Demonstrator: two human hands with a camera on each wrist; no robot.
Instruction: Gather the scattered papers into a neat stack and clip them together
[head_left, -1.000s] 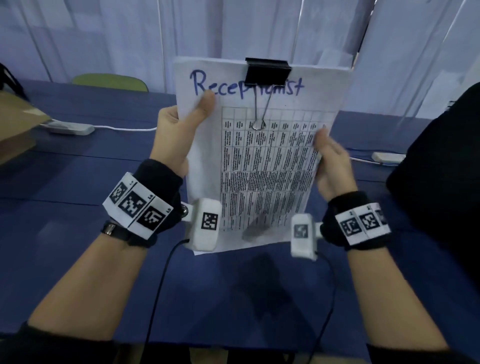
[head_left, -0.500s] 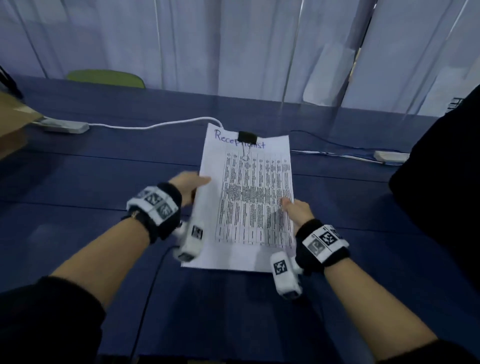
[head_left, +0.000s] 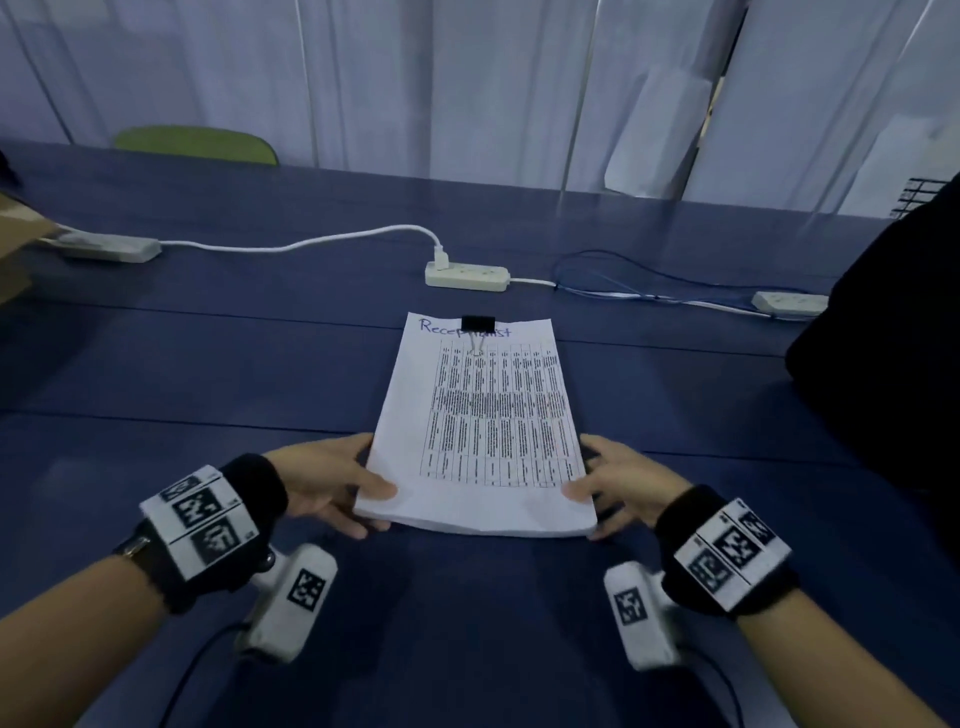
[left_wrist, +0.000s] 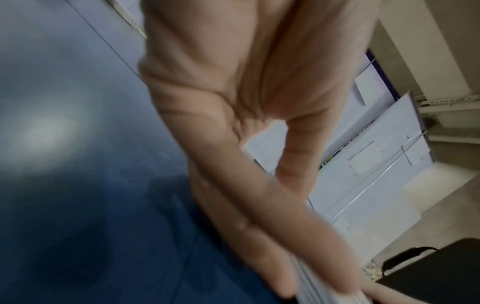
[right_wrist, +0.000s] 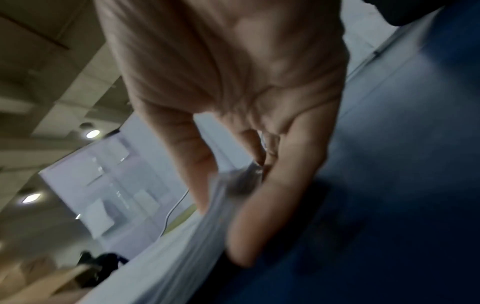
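Both forearms are bare. Each wrist wears a black band (head_left: 249, 519) wrapped with a white strip of square black-and-white markers (head_left: 200, 519); the right band (head_left: 727, 558) matches. A white camera pod (head_left: 291, 603) with one marker hangs below each wrist, trailing a thin black cable (head_left: 187, 680). Dark sleeves show at the lower corners.

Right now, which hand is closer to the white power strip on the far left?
Left. The left hand grips the papers' left edge, on the power strip's side; the right hand grips the right edge.

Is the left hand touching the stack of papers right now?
Touching. In the head view the left hand lays its thumb on top of the paper stack at the near left corner, fingers underneath; the left wrist view agrees.
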